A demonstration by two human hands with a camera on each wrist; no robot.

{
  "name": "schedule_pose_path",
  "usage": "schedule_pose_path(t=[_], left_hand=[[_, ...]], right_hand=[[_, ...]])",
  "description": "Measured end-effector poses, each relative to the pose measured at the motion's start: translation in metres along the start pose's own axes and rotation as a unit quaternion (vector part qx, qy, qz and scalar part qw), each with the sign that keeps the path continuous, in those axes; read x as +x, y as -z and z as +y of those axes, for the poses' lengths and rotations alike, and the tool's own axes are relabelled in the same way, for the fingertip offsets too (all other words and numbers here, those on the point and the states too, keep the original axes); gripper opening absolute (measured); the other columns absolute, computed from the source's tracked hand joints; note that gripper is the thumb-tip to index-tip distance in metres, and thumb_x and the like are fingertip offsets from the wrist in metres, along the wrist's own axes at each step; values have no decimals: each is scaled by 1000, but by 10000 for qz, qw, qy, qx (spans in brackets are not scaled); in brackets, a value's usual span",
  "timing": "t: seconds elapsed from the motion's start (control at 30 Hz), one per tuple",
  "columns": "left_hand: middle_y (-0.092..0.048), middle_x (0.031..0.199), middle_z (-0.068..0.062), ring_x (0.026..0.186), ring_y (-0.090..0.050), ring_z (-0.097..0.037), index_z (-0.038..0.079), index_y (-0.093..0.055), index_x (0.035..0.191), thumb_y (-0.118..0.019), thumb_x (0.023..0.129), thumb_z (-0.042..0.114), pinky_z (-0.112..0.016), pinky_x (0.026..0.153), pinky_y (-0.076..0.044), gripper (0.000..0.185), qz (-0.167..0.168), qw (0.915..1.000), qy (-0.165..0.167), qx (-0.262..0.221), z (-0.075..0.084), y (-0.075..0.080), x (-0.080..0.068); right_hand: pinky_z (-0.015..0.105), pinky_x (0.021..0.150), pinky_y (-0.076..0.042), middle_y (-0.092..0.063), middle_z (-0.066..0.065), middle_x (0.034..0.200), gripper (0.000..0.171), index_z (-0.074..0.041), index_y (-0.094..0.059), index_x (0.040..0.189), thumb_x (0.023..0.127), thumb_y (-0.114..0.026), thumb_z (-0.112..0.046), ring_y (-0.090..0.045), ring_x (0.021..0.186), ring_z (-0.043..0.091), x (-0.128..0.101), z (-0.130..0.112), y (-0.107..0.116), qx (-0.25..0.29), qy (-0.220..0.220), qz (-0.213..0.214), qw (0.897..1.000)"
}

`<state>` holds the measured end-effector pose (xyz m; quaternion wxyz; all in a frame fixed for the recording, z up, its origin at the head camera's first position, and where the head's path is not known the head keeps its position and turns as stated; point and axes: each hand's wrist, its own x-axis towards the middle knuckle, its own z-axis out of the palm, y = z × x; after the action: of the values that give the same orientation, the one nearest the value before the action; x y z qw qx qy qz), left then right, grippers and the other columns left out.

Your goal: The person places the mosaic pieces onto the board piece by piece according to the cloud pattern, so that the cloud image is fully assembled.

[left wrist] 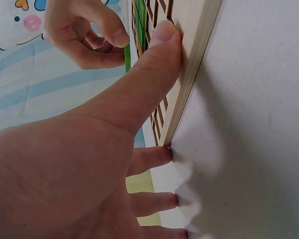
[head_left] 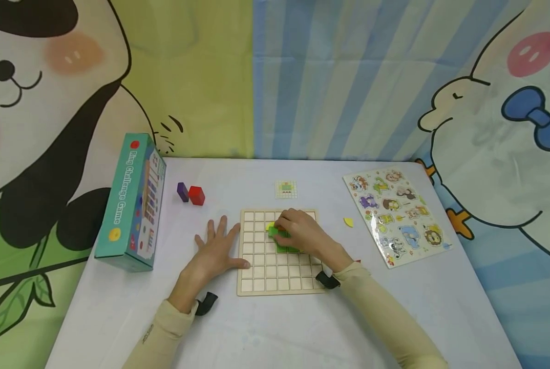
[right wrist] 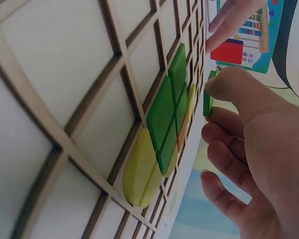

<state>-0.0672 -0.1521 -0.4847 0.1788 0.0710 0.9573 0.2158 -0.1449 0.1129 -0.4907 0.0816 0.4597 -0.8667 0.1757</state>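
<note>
Centrally, low in the head view, a pale wooden grid board lies flat on the white table, its thin raised ribs forming square cells. Several cells near the board's upper middle hold flat green tiles, square and smooth, set edge to edge; beside them sit yellow pieces with a rounded outline. The other visible cells are bare.

The right hand rests over these filled cells, its thumb and forefinger pinching a small green tile on edge just above the board, the remaining fingers loosely curled beneath. The left hand lies flat on the table at the board's left edge, fingers straight and spread, its thumb pressed against the board's wooden rim.

Left of the frame stands a teal cardboard game box, oblong and printed. Near it, a purple block and a glossy red block sit touching each other. Above the board lies a small square pattern card. At right, an animal puzzle sheet lies flat, with a small yellow piece just left of it.
</note>
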Motion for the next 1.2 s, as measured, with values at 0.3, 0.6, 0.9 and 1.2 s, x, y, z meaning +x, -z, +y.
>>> schedule_pose_path(t=[0.3,0.6,0.9,1.2], left_hand=[[-6,167,-31,149,2,-62,9,-30,160,-85,75,53,-89,103,-8,110,-4,10000,13,-25,2,2,0],[-7,167,-31,149,0,-62,9,-31,159,-85,75,53,-89,102,-10,110,43,10000,-18,45,2,3,0],[-8,166,-32,149,0,-62,8,-32,159,-85,75,53,-89,102,-10,109,95,9999,-58,13,3,3,0],[-5,167,-31,149,1,-62,8,-30,159,-85,75,52,-89,102,-8,110,15,10000,-19,-21,3,2,-1]], right_hand=[[32,78,-52,-67,0,96,25,-9,-76,102,88,-78,-30,-60,85,15,-1,-5,-8,-289,-72,-185,9994],[31,79,-52,-68,-1,99,27,-12,-76,106,90,-76,-33,-61,86,13,-1,-7,-11,-428,-54,-262,9987],[32,80,-51,-68,0,100,27,-12,-76,107,90,-77,-33,-61,87,14,-4,-7,-9,-367,-74,-290,9989],[34,82,-52,-66,-1,98,25,-12,-75,104,88,-79,-32,-60,88,16,-10,2,-4,-356,-143,-117,9992]])
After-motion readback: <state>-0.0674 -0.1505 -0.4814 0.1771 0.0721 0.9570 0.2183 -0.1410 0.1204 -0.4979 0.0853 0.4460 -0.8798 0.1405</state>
